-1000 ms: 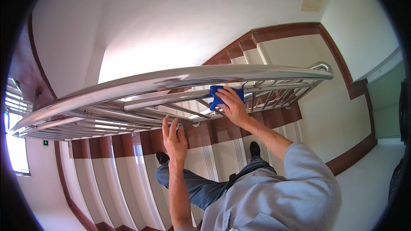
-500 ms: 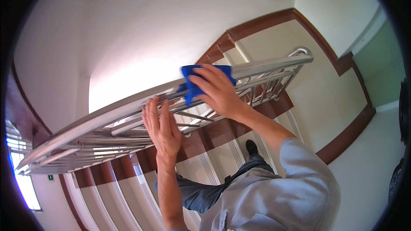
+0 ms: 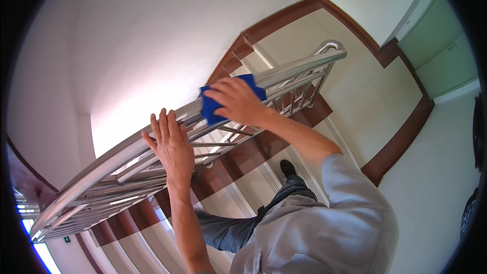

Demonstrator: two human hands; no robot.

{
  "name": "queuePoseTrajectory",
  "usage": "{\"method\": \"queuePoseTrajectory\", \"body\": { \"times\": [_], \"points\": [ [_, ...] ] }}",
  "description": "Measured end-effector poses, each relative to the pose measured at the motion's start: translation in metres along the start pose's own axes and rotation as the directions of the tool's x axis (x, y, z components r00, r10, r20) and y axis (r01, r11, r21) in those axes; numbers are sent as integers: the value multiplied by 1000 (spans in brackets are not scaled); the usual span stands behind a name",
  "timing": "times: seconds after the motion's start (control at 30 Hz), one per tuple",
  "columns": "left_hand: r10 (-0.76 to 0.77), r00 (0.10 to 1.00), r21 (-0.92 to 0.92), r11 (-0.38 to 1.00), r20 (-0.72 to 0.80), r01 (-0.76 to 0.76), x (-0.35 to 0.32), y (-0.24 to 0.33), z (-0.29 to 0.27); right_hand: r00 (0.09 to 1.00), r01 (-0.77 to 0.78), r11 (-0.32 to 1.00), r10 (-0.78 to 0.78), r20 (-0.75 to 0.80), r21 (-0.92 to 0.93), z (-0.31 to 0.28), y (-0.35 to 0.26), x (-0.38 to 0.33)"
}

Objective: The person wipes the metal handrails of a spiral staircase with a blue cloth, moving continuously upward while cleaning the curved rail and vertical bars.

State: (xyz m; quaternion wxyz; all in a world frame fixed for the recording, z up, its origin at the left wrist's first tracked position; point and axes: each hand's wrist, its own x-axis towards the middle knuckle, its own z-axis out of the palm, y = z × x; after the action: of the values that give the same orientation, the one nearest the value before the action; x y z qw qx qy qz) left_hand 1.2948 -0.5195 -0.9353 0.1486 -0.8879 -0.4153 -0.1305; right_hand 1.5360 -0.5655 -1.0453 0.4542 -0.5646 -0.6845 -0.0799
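1. One steel stair railing [image 3: 152,139] runs slantwise from the lower left up to its curved end at the upper right, with one broad top rail and several thinner bars under it; I cannot count those bars surely where they crowd together.
2. Under and beyond the railing lie brown-edged, pale stairs [image 3: 238,165], which drop toward a landing to the right of both hands.
3. The person's right arm reaches up and forward from a grey sleeve [image 3: 350,193], elbow bent, forearm slanting up-left to the top rail.
4. The right hand [image 3: 236,102] lies palm down on the top rail, fingers curled over one blue cloth [image 3: 209,109] and pressing it against the rail; the cloth is directly under the palm and fingers, its corners showing at the hand's left and upper right.
5. The left arm rises bare and nearly straight from the lower edge.
6. The left hand [image 3: 171,147] is flat and spread wide, five fingers pointing up, its palm resting on the railing just left of and below the cloth, holding nothing.
7. One dark shoe [image 3: 287,167] shows on a step below the right forearm.
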Motion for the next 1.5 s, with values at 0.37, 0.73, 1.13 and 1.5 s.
{"method": "queuePoseTrajectory", "body": {
  "times": [0.37, 0.73, 1.13, 1.5],
  "points": [
    [7, 999, -14, 1000, -50, -8, 7, 16, 11, 931, -342, 938, 331, -153, -54, -61, 140, -80],
    [1, 996, 19, 1000, -89, 0, 5, 13, 21, 985, -93, 995, 95, -142, 26, 22, -33, 15],
    [-5, 989, 8, 1000, -146, 7, 3, 14, 22, 975, -163, 985, 153, -159, -55, -23, 69, -36],
    [2, 991, 73, 997, -131, 7, 4, 12, 22, 949, -237, 962, 200, -245, -133, -31, 123, -65]
  ]
}}
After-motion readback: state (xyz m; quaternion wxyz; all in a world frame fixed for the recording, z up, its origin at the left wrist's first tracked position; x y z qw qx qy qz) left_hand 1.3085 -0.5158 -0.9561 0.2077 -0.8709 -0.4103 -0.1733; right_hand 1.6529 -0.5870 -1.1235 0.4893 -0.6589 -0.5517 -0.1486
